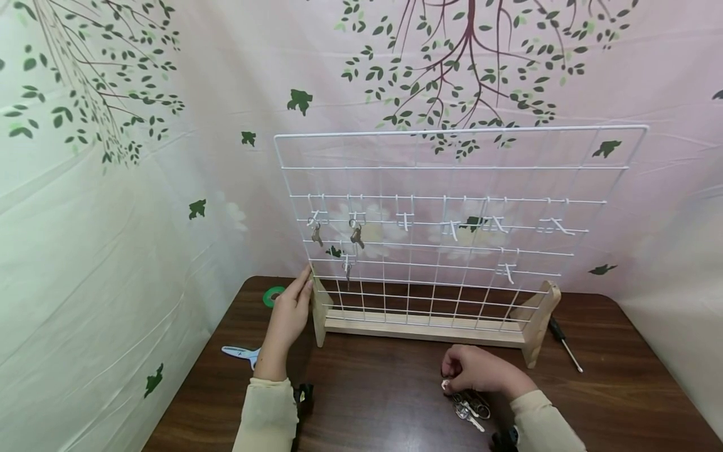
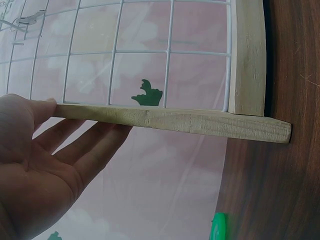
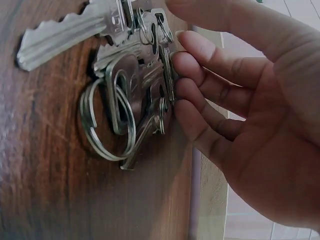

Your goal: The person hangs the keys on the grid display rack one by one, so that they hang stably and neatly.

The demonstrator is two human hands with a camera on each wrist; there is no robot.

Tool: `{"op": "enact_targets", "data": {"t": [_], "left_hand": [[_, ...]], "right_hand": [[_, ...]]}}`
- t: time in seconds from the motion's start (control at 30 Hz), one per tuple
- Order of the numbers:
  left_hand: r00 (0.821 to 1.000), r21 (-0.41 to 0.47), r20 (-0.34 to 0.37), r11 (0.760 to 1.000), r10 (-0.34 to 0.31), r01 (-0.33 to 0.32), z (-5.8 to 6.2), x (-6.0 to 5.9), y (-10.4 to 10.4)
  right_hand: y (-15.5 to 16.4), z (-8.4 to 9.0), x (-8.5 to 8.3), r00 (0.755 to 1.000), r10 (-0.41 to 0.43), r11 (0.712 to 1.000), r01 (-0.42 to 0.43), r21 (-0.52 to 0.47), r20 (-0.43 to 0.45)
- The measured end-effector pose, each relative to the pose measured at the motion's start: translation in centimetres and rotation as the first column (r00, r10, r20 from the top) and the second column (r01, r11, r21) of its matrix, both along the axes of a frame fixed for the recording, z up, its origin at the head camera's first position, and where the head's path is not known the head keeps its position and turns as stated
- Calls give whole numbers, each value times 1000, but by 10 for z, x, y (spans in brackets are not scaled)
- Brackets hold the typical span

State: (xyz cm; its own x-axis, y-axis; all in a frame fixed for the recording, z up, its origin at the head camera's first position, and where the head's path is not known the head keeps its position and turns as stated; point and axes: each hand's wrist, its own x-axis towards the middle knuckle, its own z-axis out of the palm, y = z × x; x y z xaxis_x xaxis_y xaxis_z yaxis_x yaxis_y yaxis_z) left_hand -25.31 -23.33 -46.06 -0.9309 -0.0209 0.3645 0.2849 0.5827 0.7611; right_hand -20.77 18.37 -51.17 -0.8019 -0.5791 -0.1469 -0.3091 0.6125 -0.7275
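Observation:
A white wire grid rack [image 1: 415, 244] stands in a wooden base [image 1: 423, 329]. My left hand [image 1: 290, 312] holds the rack's left wooden side piece [image 2: 175, 122], thumb on one face and fingers against the other. Several keys hang from hooks on the grid's left part, among them one key [image 1: 356, 236] on a ring. On the table before the rack lies a pile of keys [image 1: 467, 411] with metal rings [image 3: 90, 120]. My right hand [image 1: 480, 370] is at this pile, thumb and fingertips pinching a key [image 3: 159, 20] at its edge; the fingers partly hide the contact.
Bare white hooks [image 1: 452, 230] hang across the middle and right of the grid. A green tape roll [image 1: 273, 296] and light-blue scissors [image 1: 240, 354] lie on the left of the brown table [image 1: 373, 389]. A screwdriver [image 1: 565, 344] lies right of the rack.

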Motion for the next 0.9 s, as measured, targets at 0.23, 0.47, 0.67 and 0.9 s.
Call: {"op": "enact_targets", "data": {"t": [0.23,0.47,0.67,0.9], "left_hand": [[1000,4,-5,1000,3,-3,0,1,1],[1000,6,-1,1000,-2,2,1,1,1],[1000,3,-6,1000,-1,1,1,0,1],[1000,15,1,1000,-2,2,1,1,1]], "right_hand": [[0,2,1,1000,18,1000,-18,8,14],[-2,2,2,1000,15,999,-16,35,10],[-3,2,2,1000,12,999,-12,47,-4],[-4,2,3,1000,6,999,-5,52,-18]]}}
